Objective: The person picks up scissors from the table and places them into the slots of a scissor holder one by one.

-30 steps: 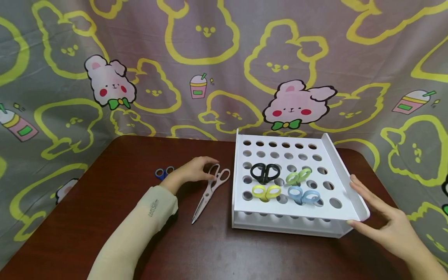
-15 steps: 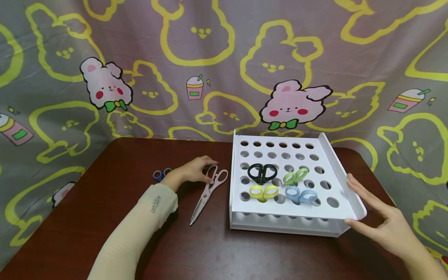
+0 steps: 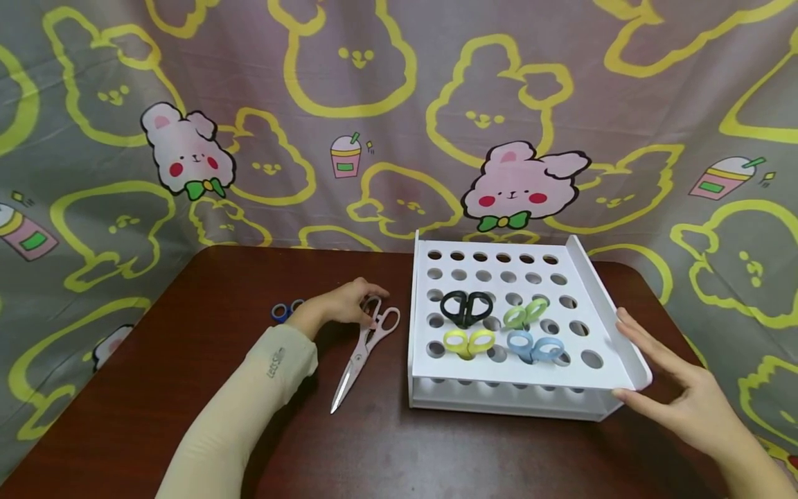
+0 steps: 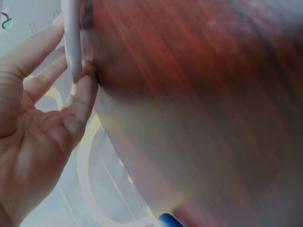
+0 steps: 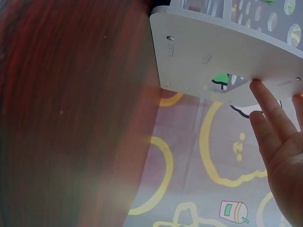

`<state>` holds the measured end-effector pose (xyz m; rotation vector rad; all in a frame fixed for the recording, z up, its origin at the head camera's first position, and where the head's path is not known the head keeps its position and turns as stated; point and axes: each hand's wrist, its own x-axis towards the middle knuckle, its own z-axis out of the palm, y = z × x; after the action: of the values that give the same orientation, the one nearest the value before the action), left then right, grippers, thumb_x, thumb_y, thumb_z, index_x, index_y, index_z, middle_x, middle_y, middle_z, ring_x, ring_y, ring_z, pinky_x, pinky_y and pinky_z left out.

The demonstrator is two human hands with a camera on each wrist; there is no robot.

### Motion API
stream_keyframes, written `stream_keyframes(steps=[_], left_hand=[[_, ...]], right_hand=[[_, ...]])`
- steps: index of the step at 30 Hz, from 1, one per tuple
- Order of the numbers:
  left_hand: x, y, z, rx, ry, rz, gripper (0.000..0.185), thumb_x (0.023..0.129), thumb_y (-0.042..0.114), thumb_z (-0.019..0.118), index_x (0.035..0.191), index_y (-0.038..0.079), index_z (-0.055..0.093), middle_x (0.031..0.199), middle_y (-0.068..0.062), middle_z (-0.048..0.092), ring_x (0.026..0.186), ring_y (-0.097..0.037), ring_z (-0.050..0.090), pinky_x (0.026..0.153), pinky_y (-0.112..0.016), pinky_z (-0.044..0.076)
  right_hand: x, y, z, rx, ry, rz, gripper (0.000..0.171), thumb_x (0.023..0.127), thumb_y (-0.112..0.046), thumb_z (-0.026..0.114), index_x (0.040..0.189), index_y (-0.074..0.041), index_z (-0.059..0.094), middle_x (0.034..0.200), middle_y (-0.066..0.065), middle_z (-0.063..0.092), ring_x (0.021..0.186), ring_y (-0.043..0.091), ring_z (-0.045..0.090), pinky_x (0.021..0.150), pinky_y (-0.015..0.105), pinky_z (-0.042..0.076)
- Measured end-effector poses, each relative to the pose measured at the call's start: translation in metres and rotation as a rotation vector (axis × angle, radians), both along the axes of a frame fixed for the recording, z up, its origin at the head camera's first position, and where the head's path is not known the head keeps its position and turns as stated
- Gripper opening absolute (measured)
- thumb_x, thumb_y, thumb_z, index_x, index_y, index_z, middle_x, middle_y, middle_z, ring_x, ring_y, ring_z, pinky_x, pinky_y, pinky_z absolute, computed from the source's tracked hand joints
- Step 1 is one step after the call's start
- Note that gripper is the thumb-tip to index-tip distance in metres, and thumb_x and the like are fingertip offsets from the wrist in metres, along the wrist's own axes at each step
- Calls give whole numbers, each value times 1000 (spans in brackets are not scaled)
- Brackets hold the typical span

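My left hand [image 3: 341, 302] pinches one handle loop of the pale pink-white scissors [image 3: 359, 357], whose blades point toward the front of the table. In the left wrist view, thumb and fingers close on the pale handle [image 4: 72, 40]. My right hand [image 3: 682, 402] touches the right side panel of a white rack [image 3: 499, 367] with fairly straight fingers, its thumb near the front corner. In the right wrist view a fingertip meets that panel [image 5: 189, 61]. Standing in the rack's holes are black scissors [image 3: 466, 319], green scissors [image 3: 525, 317], yellow scissors [image 3: 466, 350] and light blue scissors [image 3: 531, 353].
Blue scissors [image 3: 280, 312] lie on the dark brown table [image 3: 368, 457], partly hidden behind my left wrist. A curtain [image 3: 386, 125] printed with rabbits hangs behind the table. The rack's top has rows of round holes between two raised sides.
The pale scissors have turned in my left hand, their tip swinging left and toward the front. My right hand stays at the rack's side. The head view has shifted slightly.
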<state>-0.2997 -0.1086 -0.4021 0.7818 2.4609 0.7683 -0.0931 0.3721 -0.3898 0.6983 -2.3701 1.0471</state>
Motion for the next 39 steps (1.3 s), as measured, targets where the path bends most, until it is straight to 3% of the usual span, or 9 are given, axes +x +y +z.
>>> stream_keyframes(steps=[3,9,16,23,28,33,39], left_hand=[[0,-2,0,43,-21,-15,60,86,5,75,142,2,52,112,-20,64,66,-15,46,64,-27,42],[2,-5,1,88,-3,-8,57,85,6,76,138,2,54,99,-15,63,79,-20,54,69,-28,45],[5,-5,5,109,-15,28,57,87,7,75,140,4,53,105,-12,66,93,-25,59,73,-30,48],[8,-5,6,183,-82,47,56,87,-1,71,139,2,51,93,-11,67,83,-16,60,70,-28,51],[9,-7,6,232,-112,44,56,87,-5,69,140,-1,50,91,-14,70,84,-18,66,73,-32,56],[11,-10,9,268,-86,63,58,86,-7,70,141,-2,49,90,-15,72,83,-19,67,71,-29,54],[15,-14,15,336,-55,129,60,85,-10,70,140,0,51,88,-16,72,79,-15,67,70,-27,51]], right_hand=[[0,0,0,-3,-2,1,98,49,19,87,139,11,48,155,19,40,146,9,36,108,8,31],[1,-2,2,-4,-1,3,98,50,19,87,139,11,49,154,19,41,146,10,36,108,8,32],[1,-1,1,-4,-4,5,98,50,19,87,139,11,48,154,20,41,146,10,36,106,7,33],[1,-2,2,-5,-10,-2,98,50,20,87,140,11,48,155,19,40,147,10,35,107,7,32],[1,-1,1,1,-4,4,99,49,19,87,140,11,48,155,20,40,147,10,35,107,7,33],[2,-1,1,3,-8,-2,100,49,20,87,140,10,48,155,19,40,147,9,35,107,7,32],[1,0,0,2,-4,3,100,48,20,87,140,11,48,155,20,40,147,10,35,109,8,30]])
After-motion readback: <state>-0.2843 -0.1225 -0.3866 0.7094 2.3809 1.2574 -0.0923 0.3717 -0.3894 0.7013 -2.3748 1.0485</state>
